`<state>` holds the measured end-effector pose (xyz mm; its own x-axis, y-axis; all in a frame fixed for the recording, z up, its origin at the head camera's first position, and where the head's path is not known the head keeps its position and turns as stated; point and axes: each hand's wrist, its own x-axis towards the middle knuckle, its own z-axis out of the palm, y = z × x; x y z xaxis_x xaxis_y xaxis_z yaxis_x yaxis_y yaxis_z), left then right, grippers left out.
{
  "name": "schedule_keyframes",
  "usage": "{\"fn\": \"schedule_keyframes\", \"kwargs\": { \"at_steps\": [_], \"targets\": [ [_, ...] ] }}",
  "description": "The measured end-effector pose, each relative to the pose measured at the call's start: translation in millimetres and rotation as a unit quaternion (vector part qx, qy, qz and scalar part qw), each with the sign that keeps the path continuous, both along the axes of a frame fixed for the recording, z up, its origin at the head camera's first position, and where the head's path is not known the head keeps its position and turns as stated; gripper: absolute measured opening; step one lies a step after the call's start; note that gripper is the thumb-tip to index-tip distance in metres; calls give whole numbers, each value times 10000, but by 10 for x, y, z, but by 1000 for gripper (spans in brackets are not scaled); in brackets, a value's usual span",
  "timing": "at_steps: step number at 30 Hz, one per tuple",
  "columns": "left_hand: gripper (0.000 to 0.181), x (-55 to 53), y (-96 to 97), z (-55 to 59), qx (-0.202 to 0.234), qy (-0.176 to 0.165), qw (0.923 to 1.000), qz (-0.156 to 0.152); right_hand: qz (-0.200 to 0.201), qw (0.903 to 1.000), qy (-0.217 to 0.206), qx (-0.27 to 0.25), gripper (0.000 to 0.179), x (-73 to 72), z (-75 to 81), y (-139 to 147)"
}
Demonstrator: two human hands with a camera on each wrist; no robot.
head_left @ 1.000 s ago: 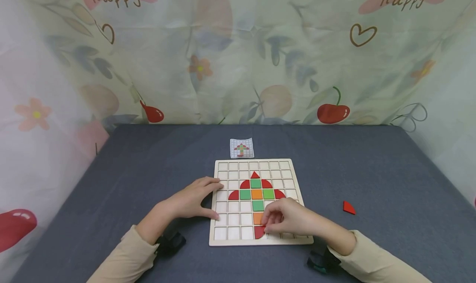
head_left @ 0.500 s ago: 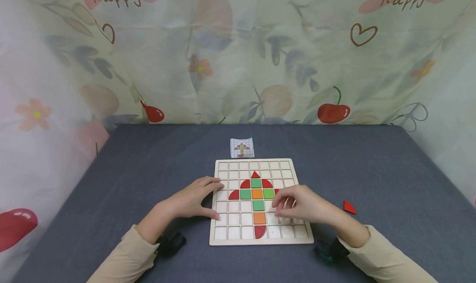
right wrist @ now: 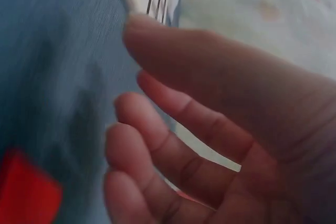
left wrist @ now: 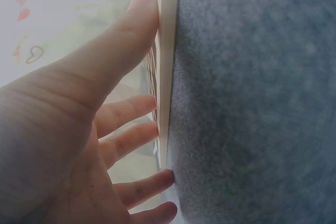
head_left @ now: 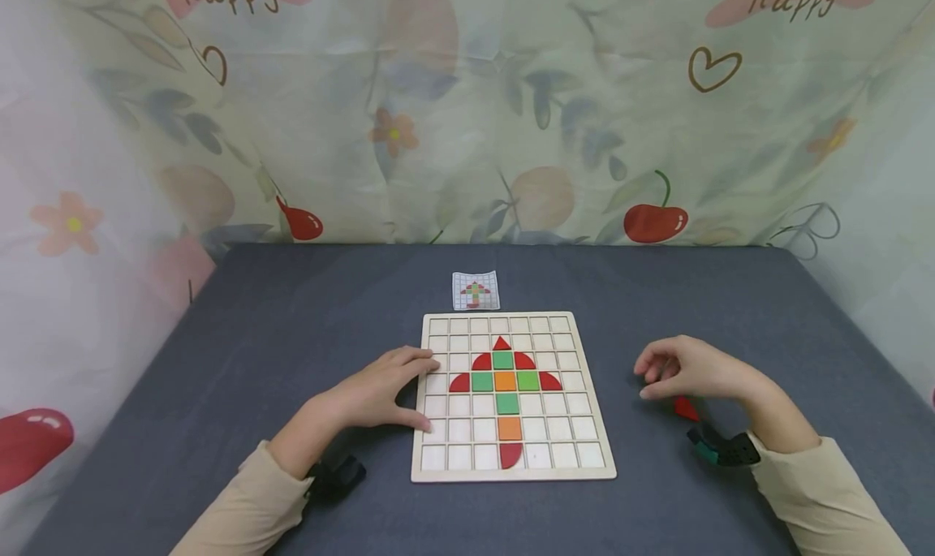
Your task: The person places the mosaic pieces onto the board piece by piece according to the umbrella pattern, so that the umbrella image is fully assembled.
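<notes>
A pale wooden grid board [head_left: 445,459] lies flat on the dark cloth, bearing red, green and orange tiles in an arrow-like figure. At the figure's foot is a red quarter-round tile [head_left: 510,456]. My left hand [head_left: 376,390] rests with spread fingers on the board's left edge; in the left wrist view its thumb [left wrist: 121,35] touches the rim. Right of the board, my right hand [head_left: 694,369] hovers with loosely bent fingers and nothing between them. Just below it, partly covered, lies a loose red quarter-round tile [head_left: 685,409], blurred at the lower left of the right wrist view.
A small printed card [head_left: 476,290] showing a similar coloured figure lies behind the board. The dark cloth [head_left: 329,296] covers the table. A patterned curtain [head_left: 467,134] hangs at the back and sides.
My right hand has left the figure's foot and moved right, off the board, to the loose red tile. The red tile at the foot is now uncovered. My left hand stays put.
</notes>
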<state>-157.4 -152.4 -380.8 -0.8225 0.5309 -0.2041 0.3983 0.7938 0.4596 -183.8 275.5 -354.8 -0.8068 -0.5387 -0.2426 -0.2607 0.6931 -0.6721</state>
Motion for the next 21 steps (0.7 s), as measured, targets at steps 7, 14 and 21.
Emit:
{"fn": "schedule_keyframes", "kwargs": {
  "at_steps": [7,14,21],
  "targets": [
    [83,-3,2,-2,-14,-15,10000,14,126,9994,-278,145,33,-4,-65,303],
    [84,-4,4,-5,-15,-1,10000,21,287,9988,-305,247,27,14,-87,332],
    [84,-5,1,-15,-14,42,10000,5,216,9977,171,617,21,52,-66,229]
  ]
}}
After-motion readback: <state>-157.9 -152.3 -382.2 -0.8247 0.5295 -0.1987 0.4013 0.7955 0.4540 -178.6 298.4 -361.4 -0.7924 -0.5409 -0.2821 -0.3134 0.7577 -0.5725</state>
